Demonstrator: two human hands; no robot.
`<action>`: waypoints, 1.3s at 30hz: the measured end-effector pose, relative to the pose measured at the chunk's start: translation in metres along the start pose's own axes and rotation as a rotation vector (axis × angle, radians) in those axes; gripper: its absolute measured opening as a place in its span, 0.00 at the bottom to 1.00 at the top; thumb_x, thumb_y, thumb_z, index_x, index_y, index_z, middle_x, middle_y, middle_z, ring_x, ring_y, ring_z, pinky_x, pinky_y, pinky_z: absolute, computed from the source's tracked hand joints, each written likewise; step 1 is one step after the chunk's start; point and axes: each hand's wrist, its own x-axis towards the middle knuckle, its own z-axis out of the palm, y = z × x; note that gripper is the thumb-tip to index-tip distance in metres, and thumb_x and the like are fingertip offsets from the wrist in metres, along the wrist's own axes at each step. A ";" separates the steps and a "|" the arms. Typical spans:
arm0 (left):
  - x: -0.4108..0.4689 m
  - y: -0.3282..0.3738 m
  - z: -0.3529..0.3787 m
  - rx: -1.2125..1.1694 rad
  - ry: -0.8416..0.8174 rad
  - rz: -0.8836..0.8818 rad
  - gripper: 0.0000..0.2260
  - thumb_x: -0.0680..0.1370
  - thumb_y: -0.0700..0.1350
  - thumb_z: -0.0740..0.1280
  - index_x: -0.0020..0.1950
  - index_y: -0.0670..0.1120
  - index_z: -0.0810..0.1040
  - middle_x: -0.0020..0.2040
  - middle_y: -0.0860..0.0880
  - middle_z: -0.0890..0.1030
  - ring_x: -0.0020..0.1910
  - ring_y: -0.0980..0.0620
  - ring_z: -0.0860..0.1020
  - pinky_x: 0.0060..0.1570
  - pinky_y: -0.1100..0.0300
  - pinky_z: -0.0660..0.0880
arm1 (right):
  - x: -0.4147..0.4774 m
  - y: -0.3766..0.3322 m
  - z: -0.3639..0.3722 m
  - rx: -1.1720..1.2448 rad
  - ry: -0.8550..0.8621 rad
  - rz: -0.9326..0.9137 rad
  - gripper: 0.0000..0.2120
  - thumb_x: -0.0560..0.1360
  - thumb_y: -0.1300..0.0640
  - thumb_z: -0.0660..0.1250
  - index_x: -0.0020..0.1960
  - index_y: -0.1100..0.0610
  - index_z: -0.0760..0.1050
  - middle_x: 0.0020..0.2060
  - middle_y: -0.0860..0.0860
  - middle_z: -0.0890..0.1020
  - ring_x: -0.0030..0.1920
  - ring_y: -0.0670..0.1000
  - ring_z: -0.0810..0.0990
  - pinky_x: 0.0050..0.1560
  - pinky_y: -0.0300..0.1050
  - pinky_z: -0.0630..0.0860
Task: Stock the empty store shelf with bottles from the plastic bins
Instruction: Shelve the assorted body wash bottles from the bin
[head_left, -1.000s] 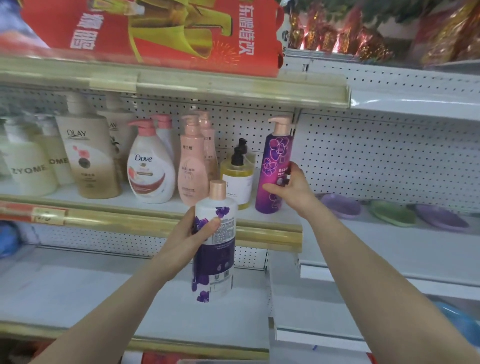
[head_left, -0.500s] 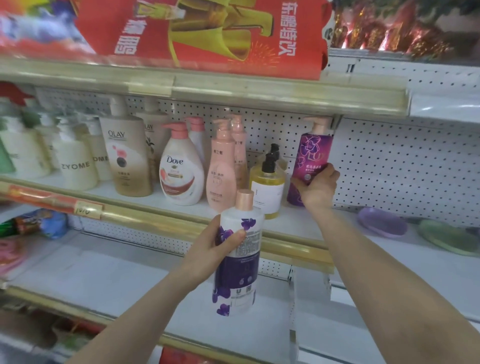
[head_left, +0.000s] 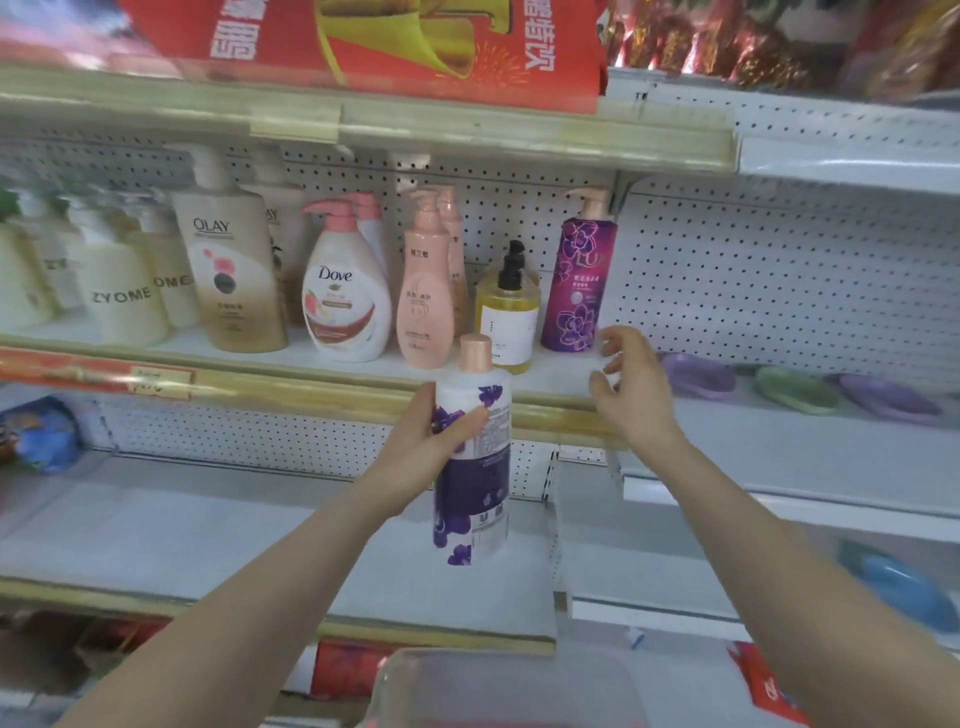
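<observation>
Our right hand (head_left: 631, 389) has let go of the purple pump bottle (head_left: 582, 280), which now stands upright on the shelf (head_left: 566, 370) at the right end of the row, just beside the yellow bottle (head_left: 506, 317). The hand hangs near it, empty, with its fingers loosely spread. Our left hand (head_left: 421, 441) still grips the white and purple bottle (head_left: 478, 483) upright in front of the shelf edge. Below is a clear plastic bin (head_left: 498, 686); we cannot tell what it holds.
</observation>
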 end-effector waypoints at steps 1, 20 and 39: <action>0.000 0.002 0.002 0.001 0.002 -0.002 0.22 0.75 0.56 0.70 0.65 0.54 0.69 0.58 0.56 0.79 0.56 0.55 0.78 0.54 0.56 0.76 | -0.017 -0.008 -0.002 0.010 -0.061 -0.011 0.18 0.73 0.65 0.66 0.62 0.56 0.71 0.50 0.51 0.77 0.42 0.48 0.75 0.45 0.46 0.74; -0.012 0.076 0.034 0.006 -0.136 -0.013 0.25 0.73 0.62 0.68 0.62 0.47 0.71 0.58 0.49 0.77 0.55 0.49 0.79 0.59 0.50 0.77 | -0.096 -0.089 -0.026 0.395 -0.084 0.458 0.34 0.58 0.51 0.76 0.60 0.44 0.65 0.50 0.46 0.82 0.52 0.50 0.81 0.54 0.51 0.79; 0.063 0.072 0.024 0.650 0.073 0.192 0.27 0.72 0.47 0.74 0.68 0.42 0.70 0.66 0.43 0.75 0.65 0.44 0.72 0.58 0.56 0.68 | 0.037 -0.030 -0.056 0.868 -0.101 0.490 0.23 0.75 0.62 0.71 0.65 0.51 0.65 0.55 0.54 0.81 0.53 0.55 0.83 0.53 0.52 0.81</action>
